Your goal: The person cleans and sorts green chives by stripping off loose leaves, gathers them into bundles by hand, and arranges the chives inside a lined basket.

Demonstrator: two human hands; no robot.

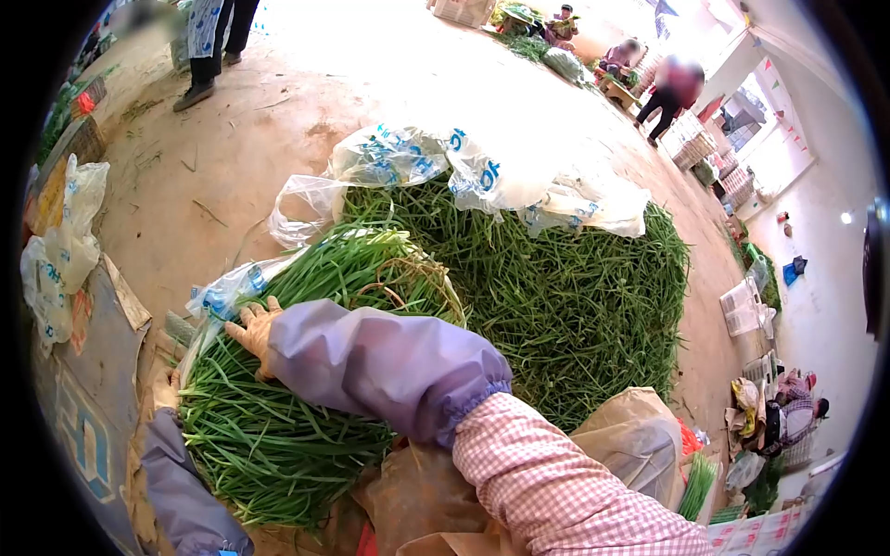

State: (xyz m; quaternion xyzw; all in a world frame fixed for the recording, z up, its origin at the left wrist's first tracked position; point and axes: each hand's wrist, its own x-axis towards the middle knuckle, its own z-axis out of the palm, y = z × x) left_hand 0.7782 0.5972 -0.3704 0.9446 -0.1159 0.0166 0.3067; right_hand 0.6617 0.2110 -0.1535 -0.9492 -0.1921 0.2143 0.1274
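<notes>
Long green leafy stalks, like garlic chives (269, 426), fill a plastic-lined bundle in front of me. My right hand (255, 335), in a pale glove and purple sleeve cover, lies on top near the far left edge. Its fingers are spread over the stalks and the liner's edge. My left hand (167, 389), also gloved, touches the bundle's left side beside the clear plastic liner (227, 289) with blue print. Part of its fingers is hidden, so its grip cannot be made out. Brown twine-like strands (394, 283) lie on the stalks.
Beyond lies a large heap of looser greens (575, 315), with a printed plastic sheet (399, 157) along its far edge. A brown plastic-covered bundle (635, 440) is at the right. Farther off are several people, crates (742, 306) and a standing person's legs (215, 46).
</notes>
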